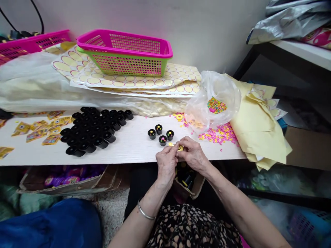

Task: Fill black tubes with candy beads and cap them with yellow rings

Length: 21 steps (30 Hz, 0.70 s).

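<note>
My left hand (167, 161) and my right hand (193, 155) meet over the front edge of the table, fingers pinched together. Between them is a small yellow round piece (180, 148) with a dark mark or ring on it; the fingers partly cover it. Just beyond my left hand stand several small black cups (151, 134) with coloured beads in them. Another small yellow piece (170, 144) shows by my left fingertips. Pink and yellow beads (218, 134) are scattered beyond my right hand, beside an open clear plastic bag (193, 115) holding multicoloured beads (216, 105).
Many black cups (90, 129) are grouped at the left, near yellow printed packets (49, 127). Behind lie sticker sheets (134, 82) under a pink-and-green basket (129, 62). Yellow paper sheets (258, 131) overhang the right edge. A cardboard box (196, 189) is below my hands.
</note>
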Each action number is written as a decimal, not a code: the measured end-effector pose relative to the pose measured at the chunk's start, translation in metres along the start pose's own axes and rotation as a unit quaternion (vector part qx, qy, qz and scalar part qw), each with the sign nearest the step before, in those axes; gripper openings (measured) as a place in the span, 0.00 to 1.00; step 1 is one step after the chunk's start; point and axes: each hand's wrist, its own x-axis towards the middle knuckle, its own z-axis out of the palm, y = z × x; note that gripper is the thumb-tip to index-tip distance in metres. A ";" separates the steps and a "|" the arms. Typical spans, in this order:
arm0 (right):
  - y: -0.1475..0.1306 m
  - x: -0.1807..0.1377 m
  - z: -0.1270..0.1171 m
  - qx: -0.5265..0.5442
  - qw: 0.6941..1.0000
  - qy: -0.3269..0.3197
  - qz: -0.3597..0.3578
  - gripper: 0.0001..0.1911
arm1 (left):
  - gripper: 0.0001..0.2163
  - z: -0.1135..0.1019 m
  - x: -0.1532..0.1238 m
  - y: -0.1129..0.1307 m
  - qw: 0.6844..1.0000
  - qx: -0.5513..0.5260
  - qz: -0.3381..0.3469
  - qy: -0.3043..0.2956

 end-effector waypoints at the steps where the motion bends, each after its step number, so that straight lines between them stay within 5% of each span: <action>1: 0.002 -0.001 0.001 0.058 0.998 0.006 0.021 0.07 | 0.17 0.000 0.001 0.000 1.000 0.007 0.005 0.006; 8: 0.010 -0.005 0.012 0.291 0.932 0.045 0.213 0.19 | 0.16 0.004 0.001 -0.001 0.998 0.056 0.024 0.017; 14: 0.008 -0.003 0.020 0.347 0.901 0.065 0.251 0.17 | 0.16 0.006 -0.002 -0.008 0.994 0.089 0.044 0.038; 21: 0.008 0.001 0.019 0.322 0.910 0.088 0.246 0.14 | 0.15 0.005 0.004 -0.011 0.992 0.101 0.060 0.054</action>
